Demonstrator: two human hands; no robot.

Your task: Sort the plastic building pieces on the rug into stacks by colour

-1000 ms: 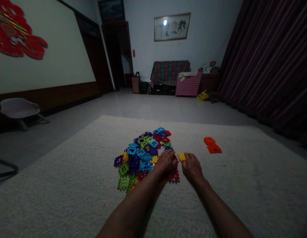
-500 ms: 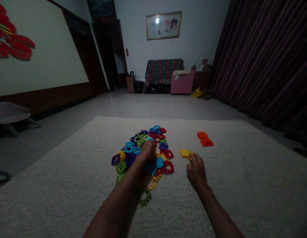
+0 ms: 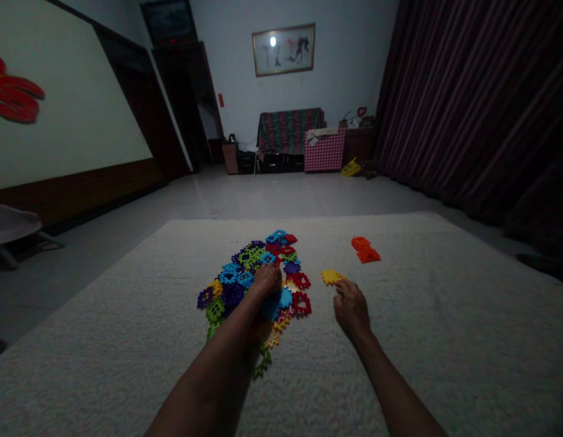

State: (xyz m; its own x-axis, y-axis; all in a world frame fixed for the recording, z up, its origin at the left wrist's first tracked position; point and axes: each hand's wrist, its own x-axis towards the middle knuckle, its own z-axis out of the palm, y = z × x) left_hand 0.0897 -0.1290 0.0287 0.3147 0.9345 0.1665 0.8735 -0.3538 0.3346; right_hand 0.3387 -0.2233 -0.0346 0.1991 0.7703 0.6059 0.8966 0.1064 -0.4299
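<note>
Many coloured toothed plastic pieces lie in a loose pile [image 3: 233, 294] on the pale mat, in blue, purple, green, red and yellow. My left hand [image 3: 267, 279] is over the middle of the pile with its fingers bent down; what its fingertips hold, if anything, is hidden. Right of the pile, my right hand [image 3: 350, 300] has its fingertips at the near right edge of a yellow piece [image 3: 330, 277], which lies on the mat. Farther off to the right lies a group of orange pieces [image 3: 366, 249], overlapping one another.
The pale mat [image 3: 427, 291] covers the grey tiled floor [image 3: 281, 197]. Beyond it stand a cloth-covered cabinet [image 3: 288, 133] and a red checked cloth [image 3: 324, 150]. A low grey seat [image 3: 13, 224] is at the left, and dark curtains [image 3: 436, 109] hang on the right.
The whole view has shifted slightly, so the room and the pieces appear farther left. My left hand has pulled back a little over the pile; my right hand stays at the yellow piece.
</note>
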